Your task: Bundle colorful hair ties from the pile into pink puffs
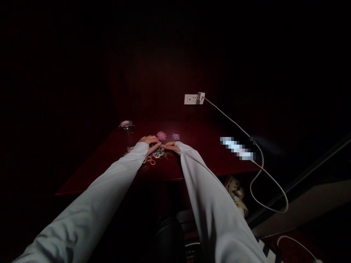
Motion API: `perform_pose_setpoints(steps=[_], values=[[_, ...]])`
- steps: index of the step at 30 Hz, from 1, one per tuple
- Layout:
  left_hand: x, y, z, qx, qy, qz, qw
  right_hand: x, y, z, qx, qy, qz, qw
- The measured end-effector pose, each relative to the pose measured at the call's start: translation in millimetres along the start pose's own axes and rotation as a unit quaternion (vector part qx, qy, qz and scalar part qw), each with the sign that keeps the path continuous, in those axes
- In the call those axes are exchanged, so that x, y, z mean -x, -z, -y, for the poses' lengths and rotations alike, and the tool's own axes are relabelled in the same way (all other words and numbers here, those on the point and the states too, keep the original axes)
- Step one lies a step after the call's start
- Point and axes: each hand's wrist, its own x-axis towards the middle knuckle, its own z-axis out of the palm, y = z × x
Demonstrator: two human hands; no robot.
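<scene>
One small clear jar (126,126) at far left, toward the back of the dark red tabletop (102,160), pinkish contents visible. Next, left hand (149,140), palm down, low over the mixed-colour pile of loose elastic bands (150,160); fingers bent, cannot tell whether pinching a band. Pile lying beneath and between both hands, with a few loops strayed toward the near edge. Just behind, pink cluster of thin bands (161,136). Right hand (170,146) reaching in from the other side, fingertips at the pile, close to the left; grip too small and dim to read. Purple cluster (175,136) behind, apart from the pink. Farther right: wall socket (190,99), plugged-in charger (200,96), pale cable (229,118) trailing past a bright pixelated item (237,148).

Handling, as judged: lift single loops by fingertip, gently, without stretching; free any tangles before pulling; hold wrists and cuffs clear of both clusters.
</scene>
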Motion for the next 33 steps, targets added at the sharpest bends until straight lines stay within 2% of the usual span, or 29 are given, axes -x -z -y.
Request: perform_pose_setpoints(steps=[9,14,27,31,33], values=[[-4.5,-3.6,0.2,0.14,-0.014,-0.048,0.989,0.7,-4.2,-2.0,-0.068,0.002,-0.008,0.998],[-3.6,-4.8,0.9,0.186,-0.017,-0.054,0.981,1.6,-3.4,0.6,-0.104,0.009,0.001,0.995],[-3.4,-3.2,-1.9,0.185,-0.023,-0.014,0.982,-3.9,0.0,-3.3,-0.084,0.013,0.044,0.995],[-2.0,-3.7,-6.4,0.176,-0.034,-0.03,0.983,-10.4,-2.7,-12.9,-0.077,0.028,0.019,0.997],[-1.6,-2.3,-8.6,0.164,-0.022,-0.043,0.985,-16.6,-1.2,-21.4,-0.082,0.03,-0.021,0.996]])
